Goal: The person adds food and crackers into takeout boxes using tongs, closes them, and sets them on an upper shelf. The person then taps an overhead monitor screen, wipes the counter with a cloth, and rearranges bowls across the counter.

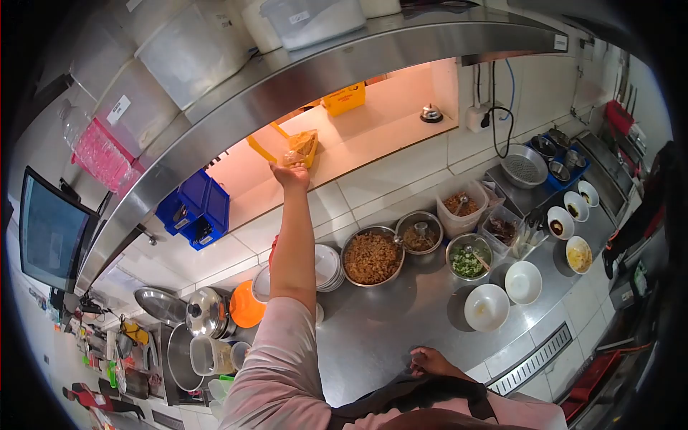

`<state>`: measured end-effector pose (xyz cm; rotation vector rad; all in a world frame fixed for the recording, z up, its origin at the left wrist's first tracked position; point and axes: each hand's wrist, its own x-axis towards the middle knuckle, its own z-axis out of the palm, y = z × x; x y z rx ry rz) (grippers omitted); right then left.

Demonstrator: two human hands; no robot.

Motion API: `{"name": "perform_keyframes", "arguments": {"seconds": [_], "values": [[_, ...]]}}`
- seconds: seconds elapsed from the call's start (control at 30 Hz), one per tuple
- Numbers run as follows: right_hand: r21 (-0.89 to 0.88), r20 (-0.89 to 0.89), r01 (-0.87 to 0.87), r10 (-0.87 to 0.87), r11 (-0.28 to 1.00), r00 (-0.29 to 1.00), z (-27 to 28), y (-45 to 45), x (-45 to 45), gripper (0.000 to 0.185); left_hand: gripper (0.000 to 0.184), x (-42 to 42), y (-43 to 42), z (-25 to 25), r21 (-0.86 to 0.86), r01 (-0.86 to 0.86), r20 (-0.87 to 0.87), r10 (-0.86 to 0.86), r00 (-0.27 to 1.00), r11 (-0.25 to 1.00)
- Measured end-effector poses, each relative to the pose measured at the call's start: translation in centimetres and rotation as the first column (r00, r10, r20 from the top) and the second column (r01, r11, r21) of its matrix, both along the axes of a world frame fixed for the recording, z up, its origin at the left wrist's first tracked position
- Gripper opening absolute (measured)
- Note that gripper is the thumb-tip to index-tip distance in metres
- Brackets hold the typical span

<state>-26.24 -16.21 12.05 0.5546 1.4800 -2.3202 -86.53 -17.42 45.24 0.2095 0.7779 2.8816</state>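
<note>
My left hand (pixel 290 175) is stretched up to the lit pass-through ledge, fingers closed at the near side of a yellow takeaway box (pixel 313 154). The box's flaps stand up, and a clear plastic bag with brownish contents (pixel 301 145) shows in it. Low over the steel counter (pixel 358 344), close to my body, my right hand (pixel 426 362) is loosely curled with nothing visible in it. Between the two hands' heights stand a steel bowl of brown minced food (pixel 373 256) and stacked white plates (pixel 327 266).
Another yellow box (pixel 344 99) and a call bell (pixel 431 113) sit on the ledge. A blue cutlery bin (pixel 193 208) is left of my arm. White bowls (pixel 523 282) and a bowl of chopped greens (pixel 468 259) stand right. The steel shelf (pixel 344 54) overhangs.
</note>
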Motion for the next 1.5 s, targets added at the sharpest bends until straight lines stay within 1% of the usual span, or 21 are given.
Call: {"name": "perform_keyframes", "arguments": {"seconds": [0.07,0.13,0.17,0.2,0.27,0.3,0.33,0.37,0.43,0.47,0.57,0.63,0.7,0.83,0.9,0.97,1.17,1.27,1.33,1.43,1.5], "values": [[-0.020,-0.041,0.031,-0.032,0.999,0.999,-0.6,-0.1,0.2,0.034,0.058,1.4,0.8,-0.3,0.007,0.058,0.160,-0.059,0.985,0.998],[-0.004,-0.026,0.041,-0.041,0.999,0.999,0.1,-0.1,0.2,0.035,0.050,4.4,1.4,-4.8,-0.121,0.281,-0.138,-0.296,0.945,0.952],[0.002,-0.019,0.041,-0.041,0.999,0.999,0.5,-0.2,0.0,0.035,0.046,6.7,1.6,-8.7,-0.109,0.568,-0.415,-0.557,0.720,0.816],[0.010,-0.008,-0.001,0.001,1.000,1.000,0.7,-0.3,0.0,0.035,0.046,16.8,0.8,-6.7,-0.300,0.511,-0.184,-0.574,0.797,0.806],[0.037,0.012,-0.092,0.091,0.995,0.996,1.0,-0.1,-0.1,0.035,0.048,26.1,-1.9,-12.1,-0.234,0.852,-0.099,-0.883,0.459,0.469],[0.198,-0.158,-0.236,0.268,0.951,0.950,0.7,-0.2,-0.3,0.036,0.048,30.0,-3.6,-16.2,-0.601,0.724,0.077,-0.877,0.474,0.338],[0.375,-0.290,-0.340,0.458,0.862,0.840,0.4,-0.5,-1.0,0.037,0.051,33.7,-6.3,-19.6,-0.702,0.608,-0.143,-0.909,0.391,0.372],[0.552,-0.374,-0.395,0.641,0.735,0.670,0.4,-1.0,-1.6,0.039,0.053,37.8,-8.8,-19.9,-0.749,0.636,0.069,-0.932,0.355,0.187],[0.687,-0.517,-0.388,0.788,0.615,0.333,2.4,-1.8,-4.2,0.042,0.058,44.2,-13.8,-24.1,-0.549,0.831,0.298,-0.909,0.292,0.087],[0.747,-0.551,-0.359,0.824,0.559,0.136,3.8,-2.5,-5.9,0.044,0.057,45.9,-15.6,-24.1,-0.442,0.884,0.323,-0.892,0.316,0.153],[0.388,-0.099,-0.879,0.960,0.279,0.261,9.2,-6.4,-8.3,0.045,0.056,49.5,-22.2,-22.8,-0.092,0.914,0.385,-0.833,0.398,0.394],[-0.302,-0.313,-0.812,0.753,0.499,0.579,4.2,-10.4,-9.0,0.046,0.056,50.7,-25.2,-22.9,0.028,0.789,0.418,-0.724,0.548,0.614],[-0.473,-0.279,-0.660,0.611,0.584,0.741,3.3,-13.2,-10.2,0.050,0.051,52.1,-27.4,-24.3,0.101,0.594,0.402,-0.579,0.709,0.798],[0.160,-0.543,-0.460,0.467,0.874,0.698,13.4,-21.9,-7.7,0.062,0.044,53.4,-30.4,-28.3,0.340,0.140,0.313,-0.252,0.916,0.930],[0.512,-0.725,-0.200,0.545,0.835,0.421,15.9,-24.4,-7.3,0.065,0.041,53.8,-32.0,-29.4,0.403,0.027,0.285,-0.153,0.946,0.915],[0.761,-0.611,0.225,0.789,0.609,-0.070,16.9,-26.5,-7.2,0.065,0.040,54.5,-33.6,-30.0,0.420,-0.028,0.324,-0.121,0.938,0.907],[0.970,0.048,-0.217,0.965,-0.106,-0.257,16.3,-29.3,-9.1,0.043,0.037,55.2,-39.0,-29.3,0.325,0.068,0.409,-0.205,0.889,0.943],[0.519,-0.236,-0.854,0.967,0.044,-0.093,11.3,-29.3,-10.1,0.045,0.035,55.8,-41.2,-28.7,0.204,0.246,0.442,-0.314,0.841,0.947],[0.115,-0.277,-0.971,0.946,0.209,0.171,9.8,-27.8,-10.2,0.051,0.034,55.9,-41.7,-28.0,0.120,0.404,0.440,-0.414,0.797,0.907],[-0.460,-0.156,-0.645,0.659,0.611,0.736,19.8,-26.1,-8.0,0.045,0.033,54.8,-40.7,-25.0,0.067,0.614,0.354,-0.594,0.722,0.786],[-0.579,0.143,-0.133,0.261,0.804,0.955,18.5,-26.4,-6.5,0.052,0.032,52.7,-39.0,-21.5,0.152,0.721,0.223,-0.734,0.642,0.677]]}}
